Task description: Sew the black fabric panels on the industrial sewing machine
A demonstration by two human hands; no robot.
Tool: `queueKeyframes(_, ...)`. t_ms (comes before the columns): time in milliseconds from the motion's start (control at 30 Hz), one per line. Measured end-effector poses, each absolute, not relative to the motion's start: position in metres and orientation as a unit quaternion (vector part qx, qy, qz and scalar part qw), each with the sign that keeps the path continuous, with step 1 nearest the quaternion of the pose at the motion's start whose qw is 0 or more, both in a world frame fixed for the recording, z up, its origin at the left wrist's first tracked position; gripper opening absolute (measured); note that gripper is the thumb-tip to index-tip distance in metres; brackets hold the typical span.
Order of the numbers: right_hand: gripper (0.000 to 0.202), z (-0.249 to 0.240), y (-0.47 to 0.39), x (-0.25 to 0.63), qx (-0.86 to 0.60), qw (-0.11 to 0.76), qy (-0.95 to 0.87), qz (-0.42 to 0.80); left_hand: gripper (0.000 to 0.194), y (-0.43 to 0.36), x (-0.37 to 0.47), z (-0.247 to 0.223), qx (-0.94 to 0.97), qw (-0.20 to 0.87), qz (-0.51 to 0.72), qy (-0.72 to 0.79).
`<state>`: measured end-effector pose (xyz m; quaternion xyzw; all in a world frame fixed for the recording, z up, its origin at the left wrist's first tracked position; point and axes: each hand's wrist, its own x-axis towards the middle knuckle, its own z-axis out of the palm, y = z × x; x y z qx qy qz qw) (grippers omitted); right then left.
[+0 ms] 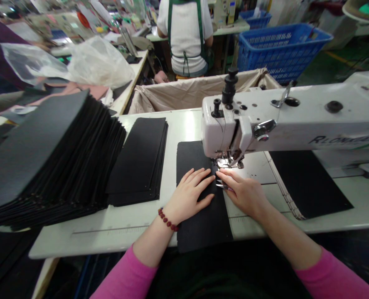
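A flat black panel [200, 224] lies on the machine bed, its far part by the presser foot [230, 162] of a white sewing machine [296, 120]. My left hand [190, 195] rests flat on the panel, fingers spread and pointing toward the foot. Just right of it, my right hand [245, 193] has its fingertips at the panel's right edge, close in front of the foot. Thread snips [223, 186] are held in that hand, their metal blades poking out to the left below the index finger. The rest of the snips is hidden under the palm.
Left of the panel lies a low stack of black pieces [137, 158], beside a tall pile of black panels [44, 145]. More black pieces [309, 182] lie right, under the machine arm. Beyond are a cloth-lined bin [178, 95], a blue basket [284, 50] and a seated person [186, 37].
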<state>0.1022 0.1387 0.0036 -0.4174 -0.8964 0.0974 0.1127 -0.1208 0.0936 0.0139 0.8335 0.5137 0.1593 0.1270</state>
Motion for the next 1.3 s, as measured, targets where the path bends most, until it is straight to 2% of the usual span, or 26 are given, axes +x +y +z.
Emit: queueKeyframes(1300, 0.049, -0.0025, 0.1388, 0.1045, -0.41, 0.127, -0.898, 0.091, 0.042, 0.0939, -0.1238, 0.0067, 0.825, 0.102, 0.163, 0.531)
